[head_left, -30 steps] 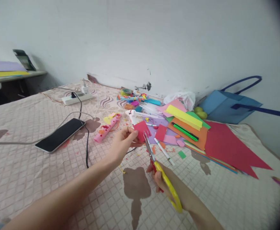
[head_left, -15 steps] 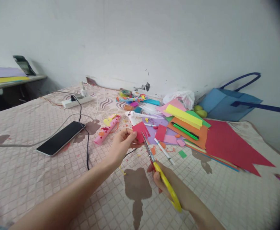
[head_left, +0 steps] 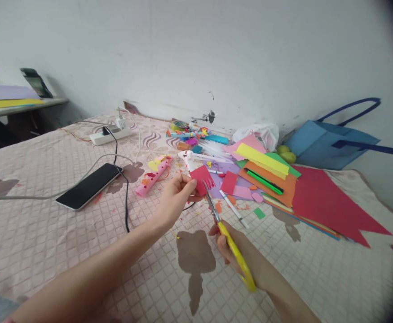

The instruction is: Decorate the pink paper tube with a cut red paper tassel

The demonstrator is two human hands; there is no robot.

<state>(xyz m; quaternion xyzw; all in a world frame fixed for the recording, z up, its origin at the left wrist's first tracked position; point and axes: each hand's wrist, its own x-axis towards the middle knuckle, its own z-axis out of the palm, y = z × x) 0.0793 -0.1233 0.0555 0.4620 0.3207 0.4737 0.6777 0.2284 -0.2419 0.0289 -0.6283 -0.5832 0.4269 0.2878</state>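
While the left hand's fingers pinch a small red paper (head_left: 199, 178), the right hand (head_left: 233, 242) grips yellow-handled scissors (head_left: 236, 253) at its edge.
Held by its left side in the left hand (head_left: 172, 199), the paper has slits along its right edge, where the scissor blades meet it; the right fingers are curled around the handles, above the patterned cloth (head_left: 159, 278). Just beyond lie a red rectangle (head_left: 229, 182) and a white pen (head_left: 234, 209); farther left are a pink tube (head_left: 153, 177) and a black-screened phone (head_left: 89, 186).
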